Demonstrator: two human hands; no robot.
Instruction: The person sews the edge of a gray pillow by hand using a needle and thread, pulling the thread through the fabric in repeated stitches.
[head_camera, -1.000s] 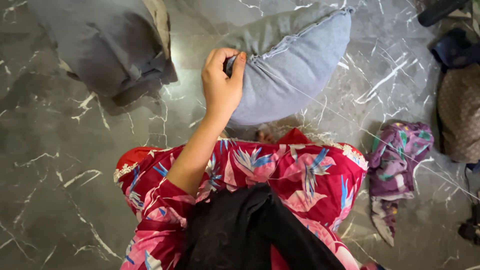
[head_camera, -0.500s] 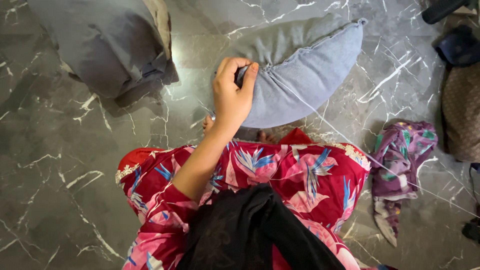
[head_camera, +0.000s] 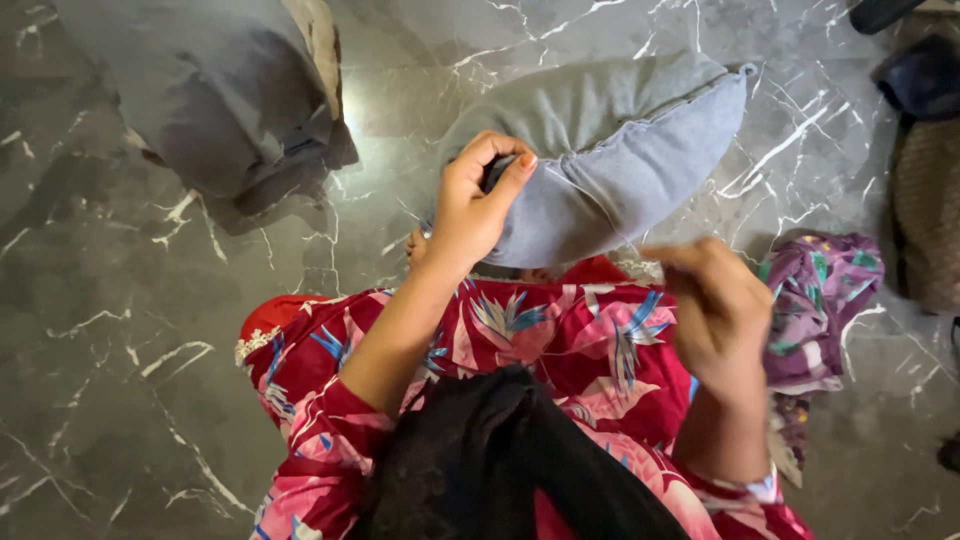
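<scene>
A grey-blue stuffed cushion (head_camera: 620, 150) lies on the dark marble floor (head_camera: 120, 330) in front of me. My left hand (head_camera: 475, 205) pinches the cushion's near left edge between thumb and fingers. My right hand (head_camera: 715, 310) is raised over my lap, fingers curled together, blurred; whether it holds anything I cannot tell. My red flower-print clothing (head_camera: 560, 340) and a black cloth (head_camera: 500, 460) fill the lower middle of the view.
A second grey cushion (head_camera: 220, 100) lies at the upper left. A purple patterned cloth (head_camera: 815, 300) is crumpled at my right. Dark and brown items (head_camera: 925, 170) sit along the right edge.
My right hand has come into view over my lap. The cushion has swung so its far end points more to the right, my left hand still gripping its edge.
</scene>
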